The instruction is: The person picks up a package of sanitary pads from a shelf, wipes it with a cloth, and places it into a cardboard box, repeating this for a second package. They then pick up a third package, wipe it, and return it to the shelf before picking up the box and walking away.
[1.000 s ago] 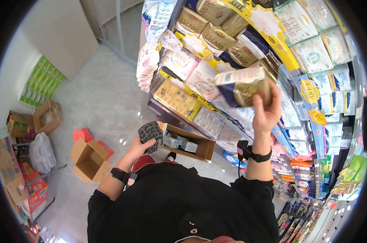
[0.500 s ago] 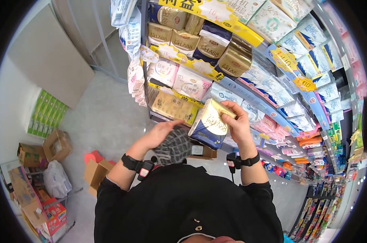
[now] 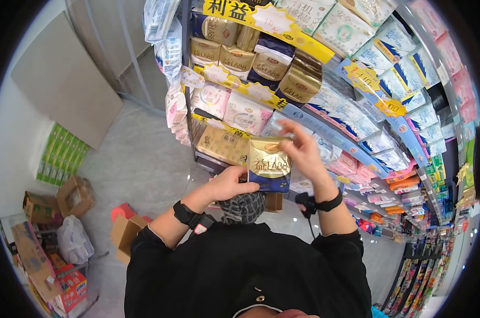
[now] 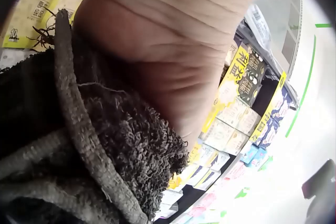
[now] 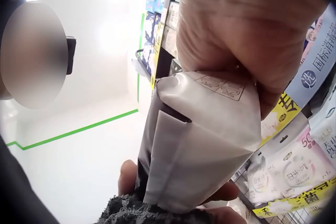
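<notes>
Gold-and-navy, soft-wrapped rectangular packet (image 3: 270,167) being held in the left hand (image 3: 229,185), before the shelf's bottom edge

Nearest, the person is wearing a black top (image 3: 245,265). A grey-and-black checked, looped-pile cloth (image 3: 242,208) is bunching under the left hand and against the packet's lower end. The left hand is closing on the packet, its thumb lying over the lower left corner. The right hand (image 3: 305,153) is hovering partly spread at the upper right corner, fingers blurring; whether it is gripping cannot be told.

Just below the packet, a brown cardboard box (image 3: 274,202) is showing, mostly hidden. Beyond, the grey metal shelf unit (image 3: 186,32) is carrying a yellow patterned multi-pack (image 3: 221,144) at its bottom left corner, pink-and-white packs (image 3: 245,115) above it, and gold packets (image 3: 237,61) higher again, along the front edge.

Left of the person, an open brown carton (image 3: 126,238) and a white plastic bag (image 3: 74,238) are resting well apart. Farther off, a stack of green packs (image 3: 62,153) is standing at the wall.
</notes>
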A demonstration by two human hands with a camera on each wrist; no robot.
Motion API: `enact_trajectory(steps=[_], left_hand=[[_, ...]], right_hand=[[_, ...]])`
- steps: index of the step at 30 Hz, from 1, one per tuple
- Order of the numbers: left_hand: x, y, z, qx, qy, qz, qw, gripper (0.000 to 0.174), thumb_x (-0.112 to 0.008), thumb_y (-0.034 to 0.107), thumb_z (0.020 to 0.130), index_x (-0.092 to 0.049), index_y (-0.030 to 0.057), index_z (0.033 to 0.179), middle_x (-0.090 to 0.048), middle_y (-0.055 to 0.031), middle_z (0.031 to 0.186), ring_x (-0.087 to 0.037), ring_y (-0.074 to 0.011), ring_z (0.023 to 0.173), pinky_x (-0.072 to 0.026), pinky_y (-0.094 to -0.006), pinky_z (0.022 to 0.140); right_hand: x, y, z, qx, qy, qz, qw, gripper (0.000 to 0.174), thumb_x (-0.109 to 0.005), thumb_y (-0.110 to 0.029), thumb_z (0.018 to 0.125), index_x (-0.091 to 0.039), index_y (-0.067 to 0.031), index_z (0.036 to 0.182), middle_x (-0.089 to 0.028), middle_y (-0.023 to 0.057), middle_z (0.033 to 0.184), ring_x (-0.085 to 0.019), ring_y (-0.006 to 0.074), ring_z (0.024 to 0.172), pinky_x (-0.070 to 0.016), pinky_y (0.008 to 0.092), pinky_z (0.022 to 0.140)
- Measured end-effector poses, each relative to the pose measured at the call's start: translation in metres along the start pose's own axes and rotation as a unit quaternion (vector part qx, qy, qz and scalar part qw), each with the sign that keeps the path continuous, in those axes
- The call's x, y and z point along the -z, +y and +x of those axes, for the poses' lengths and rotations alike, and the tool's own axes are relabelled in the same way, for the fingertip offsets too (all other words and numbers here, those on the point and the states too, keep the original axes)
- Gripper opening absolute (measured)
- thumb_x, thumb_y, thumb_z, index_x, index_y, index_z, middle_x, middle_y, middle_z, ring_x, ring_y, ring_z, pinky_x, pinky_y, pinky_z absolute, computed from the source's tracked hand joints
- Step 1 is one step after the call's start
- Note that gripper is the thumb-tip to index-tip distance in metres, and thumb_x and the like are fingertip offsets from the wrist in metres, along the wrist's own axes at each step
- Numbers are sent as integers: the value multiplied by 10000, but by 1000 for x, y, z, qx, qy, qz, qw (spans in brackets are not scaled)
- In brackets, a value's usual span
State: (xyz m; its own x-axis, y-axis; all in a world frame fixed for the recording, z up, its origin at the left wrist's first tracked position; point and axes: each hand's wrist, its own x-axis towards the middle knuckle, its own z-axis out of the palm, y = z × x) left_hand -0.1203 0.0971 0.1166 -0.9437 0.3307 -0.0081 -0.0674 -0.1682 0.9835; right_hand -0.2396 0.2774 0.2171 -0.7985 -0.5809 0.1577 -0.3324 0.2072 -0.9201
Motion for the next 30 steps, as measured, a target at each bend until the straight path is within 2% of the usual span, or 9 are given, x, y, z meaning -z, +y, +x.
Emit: enact_trajectory(steps=[2,5,6,11,15,20,23,28,30], left_hand=[[4,-2,-8,20,34,15,999,446,-664,206,832,-527,-56,1166,-619,-90,1067,-561,-118,936,-451,-275,849],[8,-3,-23,37,82,11,996,423,-660,185,831,-537,-49,1161,-624,-74,1049,-565,-107,913,-456,-269,825],[12,-12,-28,36,101,-8,994,420,-658,182,832,-539,-43,1166,-626,-66,1040,-562,-101,912,-457,-267,819],[32,-41,-65,73,180,-45,980,407,-645,170,837,-543,-30,1176,-626,-45,1020,-564,-92,885,-456,-266,807],[39,-46,-96,75,247,-108,960,370,-616,160,854,-552,-40,1159,-631,-50,995,-566,-93,878,-457,-260,796],[41,-42,-119,103,293,-142,940,300,-591,132,868,-569,-34,1116,-644,-71,963,-605,-122,854,-483,-268,778],[40,-44,-120,110,311,-129,935,296,-592,130,867,-574,-39,1109,-646,-71,957,-605,-122,845,-481,-267,775],[44,-58,-109,100,292,-65,949,378,-638,154,837,-563,-30,1159,-625,-71,1032,-560,-121,910,-450,-281,829],[45,-56,-102,89,287,-66,951,385,-637,153,838,-558,-29,1167,-623,-75,1043,-563,-127,922,-449,-286,840]], right_hand=[[16,-9,23,110,82,-158,978,447,-684,-114,775,-533,-20,1185,-567,130,1129,-537,220,1015,-444,340,859],[42,-13,58,205,230,-396,865,538,-701,-139,736,-502,-35,1226,-515,181,1195,-489,324,1072,-414,394,906],[48,-11,66,207,233,-397,864,538,-701,-139,736,-502,-35,1226,-515,181,1195,-489,324,1072,-414,394,906],[53,6,88,174,223,-574,768,597,-710,-137,695,-491,-54,1244,-487,193,1197,-454,382,1071,-391,450,908],[46,16,83,216,215,-573,761,566,-717,-116,678,-499,-45,1197,-487,202,1189,-450,379,1077,-390,468,898],[43,27,80,247,222,-444,832,455,-718,-36,654,-493,-26,1050,-507,185,1149,-494,371,1008,-440,427,845],[47,30,78,222,185,-408,866,448,-707,-1,654,-494,-33,1046,-528,182,1098,-517,364,979,-454,400,827],[54,10,68,276,228,-355,864,459,-712,6,657,-508,-32,1067,-557,170,1025,-543,346,965,-449,362,843],[58,-9,54,260,248,-296,885,424,-706,4,705,-512,-17,1082,-580,121,1005,-576,263,945,-451,315,841]])
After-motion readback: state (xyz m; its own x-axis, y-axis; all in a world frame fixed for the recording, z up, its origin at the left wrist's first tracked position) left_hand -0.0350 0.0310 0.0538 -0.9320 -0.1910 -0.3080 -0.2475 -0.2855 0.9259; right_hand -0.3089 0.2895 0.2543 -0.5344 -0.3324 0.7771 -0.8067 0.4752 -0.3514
